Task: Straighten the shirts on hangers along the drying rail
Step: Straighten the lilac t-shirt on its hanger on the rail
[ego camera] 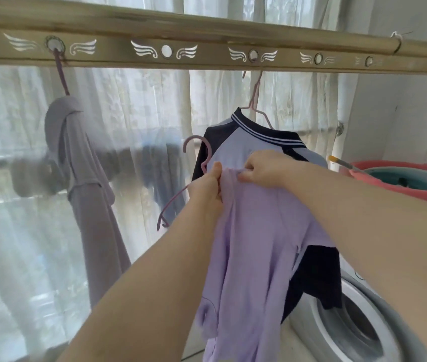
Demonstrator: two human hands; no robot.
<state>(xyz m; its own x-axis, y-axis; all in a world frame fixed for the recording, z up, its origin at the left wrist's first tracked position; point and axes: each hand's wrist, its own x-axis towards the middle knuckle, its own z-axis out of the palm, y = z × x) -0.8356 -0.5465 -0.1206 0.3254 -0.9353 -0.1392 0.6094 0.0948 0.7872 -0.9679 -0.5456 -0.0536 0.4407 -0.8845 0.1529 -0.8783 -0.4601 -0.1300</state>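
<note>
Both my hands are closed on the lilac shirt (259, 244), which is off the drying rail (207, 58) and held in the air below it, in front of the navy-and-lilac shirt (256, 145) that already hangs from the rail. My left hand (204, 189) has its fingers curled round the bunched neck of the shirt, and seems to hold the pink hanger (173, 199) there too, though the hand hides the join. My right hand (262, 168) pinches the neck cloth just beside it, thumb and fingers drawn together. The shirt's long axis drops nearly straight down from my hands, neck up, hem out of view at the bottom. The hanger lies crooked: its bar slopes from low on the left up towards my left hand, one bare arm sticks out to the left, and its hook curls up and leftwards just above my knuckles. I cannot tell how far the other arm sits inside the shirt. The rail runs level well above the hook, with a free hole (166, 51) up and to the left, between the grey garment (82, 165) and the hung shirt. I judge my left hand, the nearer one, would lift the hook there.
</note>
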